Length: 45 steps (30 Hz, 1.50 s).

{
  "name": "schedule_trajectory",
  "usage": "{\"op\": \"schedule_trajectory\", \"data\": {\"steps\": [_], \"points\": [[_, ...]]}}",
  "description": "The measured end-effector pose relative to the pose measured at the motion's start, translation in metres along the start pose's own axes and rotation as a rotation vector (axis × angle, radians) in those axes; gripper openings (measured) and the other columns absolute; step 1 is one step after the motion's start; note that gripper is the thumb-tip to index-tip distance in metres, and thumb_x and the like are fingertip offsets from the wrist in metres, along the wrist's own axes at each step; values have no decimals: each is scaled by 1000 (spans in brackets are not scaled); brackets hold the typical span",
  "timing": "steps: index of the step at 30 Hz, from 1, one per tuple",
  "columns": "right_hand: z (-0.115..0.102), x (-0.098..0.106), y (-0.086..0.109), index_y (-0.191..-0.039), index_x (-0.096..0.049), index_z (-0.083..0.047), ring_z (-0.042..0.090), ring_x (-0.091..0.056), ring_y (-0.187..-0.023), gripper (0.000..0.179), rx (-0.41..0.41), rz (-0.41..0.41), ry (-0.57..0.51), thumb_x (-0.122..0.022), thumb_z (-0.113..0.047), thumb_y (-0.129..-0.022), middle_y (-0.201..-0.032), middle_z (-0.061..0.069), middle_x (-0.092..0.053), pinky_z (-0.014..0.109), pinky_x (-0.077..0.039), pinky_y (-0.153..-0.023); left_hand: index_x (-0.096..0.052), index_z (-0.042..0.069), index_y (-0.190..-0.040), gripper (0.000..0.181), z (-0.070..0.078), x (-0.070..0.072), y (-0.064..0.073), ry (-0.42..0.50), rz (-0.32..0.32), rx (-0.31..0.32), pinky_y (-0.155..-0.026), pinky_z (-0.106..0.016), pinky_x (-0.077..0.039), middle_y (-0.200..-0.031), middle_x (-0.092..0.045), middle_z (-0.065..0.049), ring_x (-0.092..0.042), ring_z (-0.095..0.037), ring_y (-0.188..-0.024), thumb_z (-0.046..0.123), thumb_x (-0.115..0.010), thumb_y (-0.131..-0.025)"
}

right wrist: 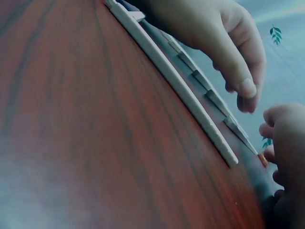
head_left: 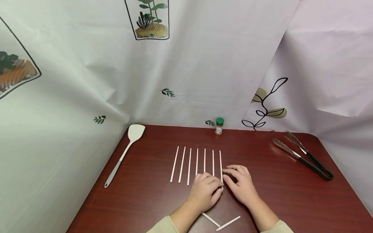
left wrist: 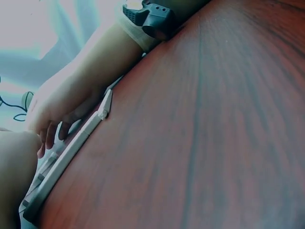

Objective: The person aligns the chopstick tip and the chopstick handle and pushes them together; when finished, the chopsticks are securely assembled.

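Seven white sticks (head_left: 197, 164) lie side by side on the dark red table (head_left: 145, 194). My left hand (head_left: 205, 191) rests at the near ends of the right-hand sticks, fingers loosely curled, fingertips by the rightmost stick (head_left: 220, 161). My right hand (head_left: 240, 184) lies flat beside it, its straight fingers touching that stick from the right. Two more white sticks (head_left: 228, 223) lie between my forearms. The right wrist view shows the left hand (right wrist: 209, 33) hanging over the sticks (right wrist: 176, 81), holding nothing. In the left wrist view the right hand (left wrist: 71, 105) touches the sticks (left wrist: 71, 150).
A white spatula (head_left: 125, 152) with a grey handle lies at the table's left. A small green-capped jar (head_left: 219, 126) stands at the back edge. Metal tongs (head_left: 303, 155) lie at the right. Printed cloth (head_left: 204, 64) hangs close behind and on both sides.
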State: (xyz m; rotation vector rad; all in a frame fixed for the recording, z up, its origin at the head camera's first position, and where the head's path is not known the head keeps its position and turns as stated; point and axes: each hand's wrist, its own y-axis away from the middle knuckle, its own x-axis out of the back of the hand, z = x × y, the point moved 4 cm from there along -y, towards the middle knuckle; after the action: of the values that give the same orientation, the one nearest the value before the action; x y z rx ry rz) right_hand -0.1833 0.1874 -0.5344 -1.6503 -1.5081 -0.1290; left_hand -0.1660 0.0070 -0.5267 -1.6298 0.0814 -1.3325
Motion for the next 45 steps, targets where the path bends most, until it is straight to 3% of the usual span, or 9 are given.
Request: {"op": "schedule_trajectory", "data": {"steps": [7, 15, 18, 22, 27, 31, 34, 40, 45], "points": [[-10, 9, 13, -101, -82, -13, 22, -62, -107, 21, 118, 57, -67, -84, 1, -85, -107, -2, -75, 22, -40, -97, -81, 26, -101, 12, 3, 8, 6, 100, -13, -47, -83, -27, -44, -105, -76, 15, -63, -7, -95, 30, -80, -89], [-22, 17, 40, -100, -81, -18, 15, -63, -99, 29, 209, 25, -135, -87, 2, -80, -101, -6, -74, 16, -43, -94, -80, 24, -104, 17, 14, 19, 17, 242, -51, -119, -90, -22, -45, -108, -74, 14, -63, -5, -100, 31, -83, -90], [-24, 17, 50, -106, -79, -15, 17, -63, -100, 39, 348, -37, -240, -93, -1, -72, -104, -4, -73, 19, -45, -94, -79, 21, -103, 15, 15, 23, 22, 340, -65, -125, -94, -20, -47, -106, -74, 12, -64, -4, -100, 25, -84, -90], [-27, 15, 59, -112, -77, -21, 19, -60, -107, 52, 481, -221, -344, -101, -19, -66, -113, -3, -70, 23, -41, -97, -78, 17, -102, 17, 10, 30, 31, 520, -133, -154, -99, -19, -47, -105, -74, 9, -64, -1, -104, 23, -87, -89], [-31, 15, 63, -106, -78, -38, 14, -52, -115, 45, 434, -346, -222, -101, -47, -68, -120, -13, -64, 24, -31, -99, -78, 16, -109, 38, 1, 38, 41, 635, -262, -181, -98, -16, -46, -111, -73, 9, -61, 1, -110, 32, -95, -79], [-35, 15, 62, -107, -81, -42, 13, -49, -118, 40, 463, -378, -171, -99, -42, -72, -124, -15, -62, 27, -30, -99, -78, 15, -116, 52, -2, 40, 43, 640, -364, -165, -100, -15, -44, -119, -73, 8, -58, 0, -116, 35, -98, -72], [-35, 16, 62, -102, -83, -43, 14, -49, -119, 32, 482, -383, -170, -98, -34, -75, -125, -15, -63, 29, -30, -100, -80, 15, -112, 50, -3, 39, 42, 649, -423, -140, -101, -14, -43, -121, -73, 6, -58, -1, -116, 32, -100, -70], [-35, 16, 62, -91, -82, -44, 14, -50, -118, 17, 472, -380, -185, -93, -32, -83, -123, -15, -64, 31, -31, -99, -85, 18, -87, 16, -3, 37, 40, 649, -399, -160, -94, -11, -45, -110, -77, 8, -61, 0, -103, 24, -97, -79], [-33, 16, 61, -91, -76, -46, 9, -52, -117, 20, 399, -393, -185, -90, -32, -87, -118, -20, -66, 29, -31, -99, -83, 18, -82, 9, -3, 36, 39, 615, -345, -187, -91, -9, -45, -105, -77, 10, -62, 2, -98, 19, -92, -84]]}}
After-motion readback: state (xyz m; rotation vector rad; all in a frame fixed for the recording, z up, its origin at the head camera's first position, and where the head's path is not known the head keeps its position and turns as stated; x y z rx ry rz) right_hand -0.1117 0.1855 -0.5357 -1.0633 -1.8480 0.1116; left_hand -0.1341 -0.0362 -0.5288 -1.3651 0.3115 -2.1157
